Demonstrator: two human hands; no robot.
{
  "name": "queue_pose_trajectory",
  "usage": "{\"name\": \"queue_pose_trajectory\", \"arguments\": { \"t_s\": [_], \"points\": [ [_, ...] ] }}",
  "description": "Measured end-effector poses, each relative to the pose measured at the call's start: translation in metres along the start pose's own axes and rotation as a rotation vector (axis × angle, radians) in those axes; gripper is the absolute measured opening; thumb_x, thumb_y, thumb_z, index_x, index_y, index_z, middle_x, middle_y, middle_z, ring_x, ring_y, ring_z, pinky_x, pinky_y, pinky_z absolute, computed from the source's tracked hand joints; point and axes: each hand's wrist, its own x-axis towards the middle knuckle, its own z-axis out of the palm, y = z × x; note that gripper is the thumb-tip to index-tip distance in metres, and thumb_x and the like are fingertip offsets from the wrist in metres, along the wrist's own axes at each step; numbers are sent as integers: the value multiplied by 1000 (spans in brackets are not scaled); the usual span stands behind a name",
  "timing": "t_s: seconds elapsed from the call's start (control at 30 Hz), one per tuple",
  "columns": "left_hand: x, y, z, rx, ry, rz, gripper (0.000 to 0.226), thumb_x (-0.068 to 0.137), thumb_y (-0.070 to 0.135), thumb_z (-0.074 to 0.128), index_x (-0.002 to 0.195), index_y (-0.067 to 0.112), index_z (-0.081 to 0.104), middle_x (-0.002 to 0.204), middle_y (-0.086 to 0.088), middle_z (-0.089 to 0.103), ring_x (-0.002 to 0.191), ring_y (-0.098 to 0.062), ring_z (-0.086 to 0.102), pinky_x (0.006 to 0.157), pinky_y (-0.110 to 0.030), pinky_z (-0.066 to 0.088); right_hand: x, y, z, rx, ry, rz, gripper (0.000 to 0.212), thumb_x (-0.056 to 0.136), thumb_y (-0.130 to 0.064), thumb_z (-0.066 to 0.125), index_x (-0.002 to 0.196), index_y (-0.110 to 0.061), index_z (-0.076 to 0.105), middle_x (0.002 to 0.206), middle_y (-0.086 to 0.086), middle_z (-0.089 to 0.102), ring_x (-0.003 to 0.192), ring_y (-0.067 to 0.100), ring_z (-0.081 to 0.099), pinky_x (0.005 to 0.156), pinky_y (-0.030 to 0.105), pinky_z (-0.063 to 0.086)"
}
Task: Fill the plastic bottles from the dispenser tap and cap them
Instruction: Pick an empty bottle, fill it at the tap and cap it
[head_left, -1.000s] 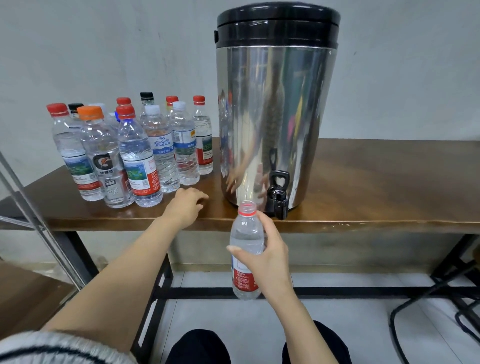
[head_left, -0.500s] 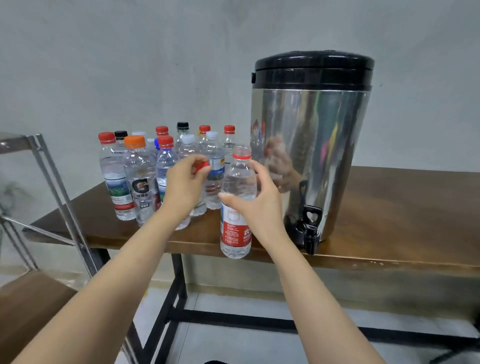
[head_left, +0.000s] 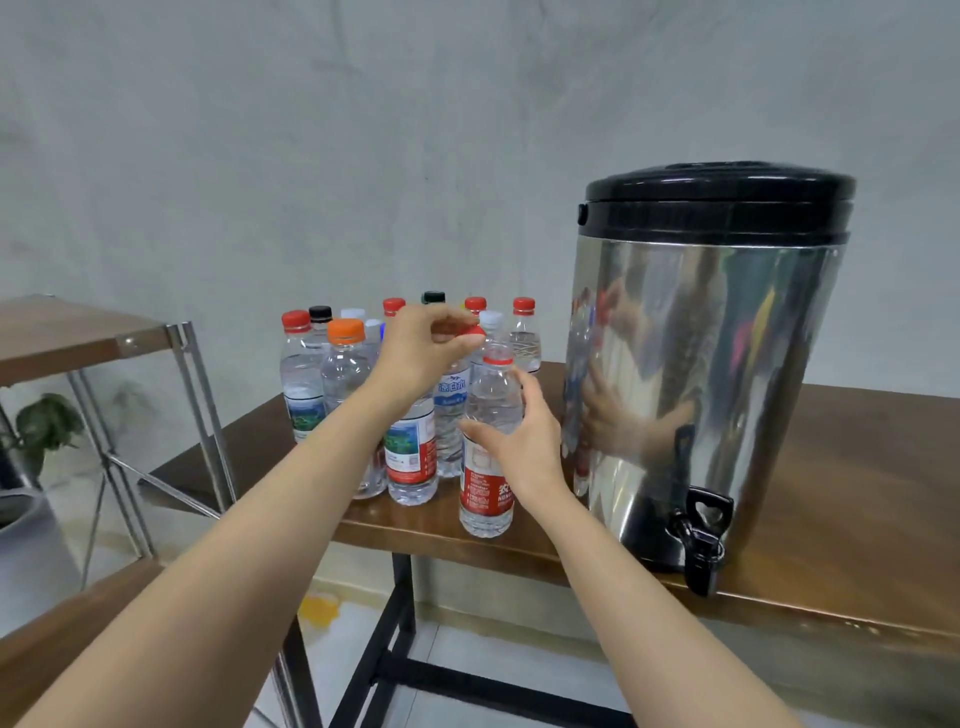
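Standing upright at the front edge of the wooden table (head_left: 831, 493), the clear bottle (head_left: 483, 493) with the red label sits between a cluster of capped bottles (head_left: 343, 384) and the steel dispenser (head_left: 711, 364), well left of the black tap (head_left: 698, 535) at the dispenser's base. The right hand (head_left: 524, 441) grips the bottle around its middle, with the thumb across the front and the fingers curled round the far side. The bottle's neck is open, with a red ring below the mouth. The left hand (head_left: 421, 353) pinches a red cap (head_left: 471, 332) between thumb and fingertips, just above and slightly left of that neck, not touching it. A wood-and-metal shelf (head_left: 67, 332) stands to the left.
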Motion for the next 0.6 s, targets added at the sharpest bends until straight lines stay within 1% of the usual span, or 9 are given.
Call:
{"name": "queue_pose_trajectory", "arguments": {
  "t_s": [0.1,0.17,0.23,0.3,0.4,0.43,0.53,0.6],
  "points": [
    [6,-2,4,40,-48,7,28,85,12,76,112,8,71,99,-1,72,91,-9,68,87,-20,54,4,2,3,-25,-31,-4,84,77,-29,83,145,-33,36,146,-8,47,136,13,42,112,47,39],
    [8,-1,7,53,-71,17,30,85,15,76,113,9,71,100,0,72,90,-6,67,86,-18,54,5,3,4,-49,-48,-5,85,79,-29,82,148,-33,32,150,-7,43,139,14,39,114,47,37],
    [11,1,9,77,-86,38,30,85,14,75,114,7,71,101,0,71,89,-6,66,84,-15,53,6,5,5,-62,-58,-7,85,80,-30,80,149,-33,30,152,-7,41,140,14,37,114,47,36],
    [12,2,10,105,-96,52,30,86,13,74,116,7,71,106,-1,71,93,-8,66,86,-16,53,7,6,5,-74,-65,0,86,80,-31,79,150,-32,28,153,-6,40,141,15,36,115,47,36],
    [14,1,9,102,-114,56,30,87,11,73,117,7,70,108,-1,70,90,-4,65,87,-15,53,8,6,4,-83,-83,6,88,80,-32,79,151,-31,27,154,-4,38,142,16,35,115,44,34],
    [14,1,8,106,-121,61,30,87,10,72,117,7,70,108,-1,71,90,-3,65,88,-16,53,8,6,3,-81,-87,4,87,80,-32,79,151,-31,27,154,-4,38,141,16,35,115,43,34],
    [14,4,7,131,-156,73,29,88,9,71,118,7,70,112,-5,72,97,-10,66,96,-28,54,9,5,2,-88,-93,12,88,80,-32,79,151,-30,27,154,-4,38,141,17,35,113,40,33],
    [13,8,7,153,-178,82,28,89,9,69,118,8,70,114,-6,71,98,-10,65,97,-28,53,9,5,2,-94,-94,17,89,80,-33,79,151,-30,26,155,-3,37,142,17,34,113,40,33]
  ]
}}
